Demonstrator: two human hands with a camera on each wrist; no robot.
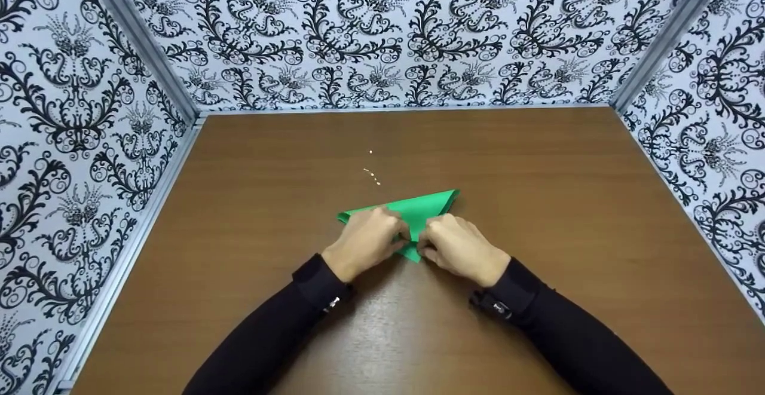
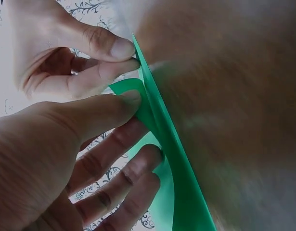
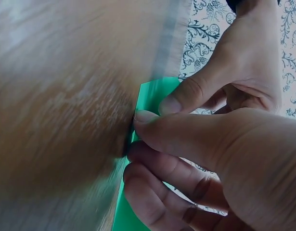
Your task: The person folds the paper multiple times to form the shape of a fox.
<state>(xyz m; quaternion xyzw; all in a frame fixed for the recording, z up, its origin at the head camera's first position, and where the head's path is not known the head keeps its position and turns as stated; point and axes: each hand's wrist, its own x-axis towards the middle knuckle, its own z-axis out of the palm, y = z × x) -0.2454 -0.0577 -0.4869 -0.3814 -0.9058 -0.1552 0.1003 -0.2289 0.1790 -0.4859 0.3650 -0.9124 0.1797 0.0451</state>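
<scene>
A folded sheet of green paper (image 1: 421, 208) lies on the wooden table, with a long upper edge and a narrow tip pointing toward the person. My left hand (image 1: 369, 236) pinches its near part from the left; in the left wrist view the thumb (image 2: 128, 98) presses on a turned-up flap of the paper (image 2: 174, 163). From the other side my right hand (image 1: 460, 245) pinches the paper close to the same tip. The right wrist view shows both thumbs side by side on the green paper (image 3: 155, 94). The palms hide part of the folds.
The brown table (image 1: 269, 174) spreads around the paper. Small bright specks (image 1: 372, 175) show on the table beyond it. Walls with a black-and-white scroll pattern (image 1: 382, 36) stand at the back and both sides, edged by grey metal rails (image 1: 143, 36).
</scene>
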